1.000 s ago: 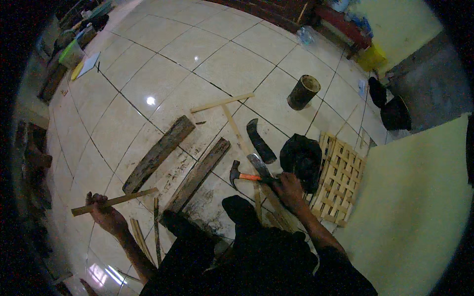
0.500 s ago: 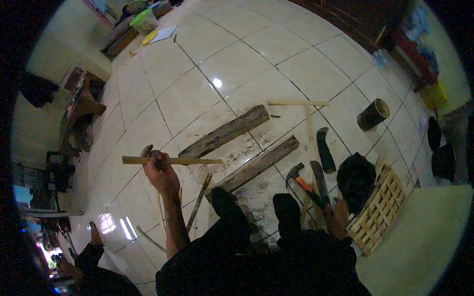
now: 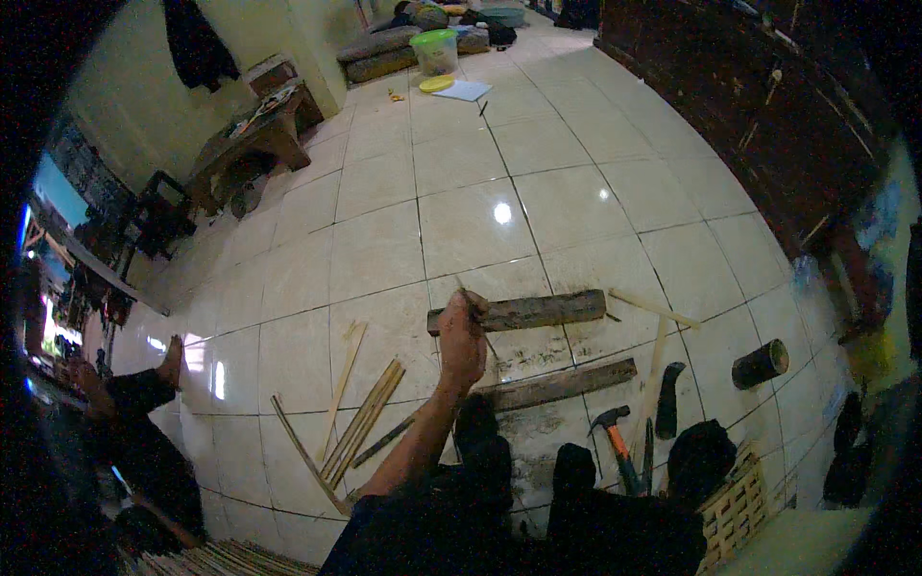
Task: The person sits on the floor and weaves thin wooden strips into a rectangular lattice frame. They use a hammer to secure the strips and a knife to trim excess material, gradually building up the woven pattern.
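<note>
Head view: the left hand (image 3: 463, 348) is closed around a thin wooden strip (image 3: 494, 348), seen nearly edge-on, one tip showing just above the fist. The hand sits in front of the left end of the far board (image 3: 547, 310); whether the two touch cannot be told. The right hand cannot be made out, so its state cannot be told.

The near board (image 3: 567, 385) lies roughly parallel to the far one, a narrow gap of soiled tile between them. To the left of the forearm, a group of slim sticks (image 3: 365, 422) lies at a slant, restricting room low on that side. To the right, a claw hammer (image 3: 616, 440) lies beside a dark blade (image 3: 648, 451), close to the knee; a curved dark piece (image 3: 669, 398) and a black bag (image 3: 699, 458) border them. A woven lattice (image 3: 735, 518) stands at the lower right edge. Beyond the far board, tiled floor (image 3: 461, 226) runs broadly to a white sheet (image 3: 464, 90).
</note>
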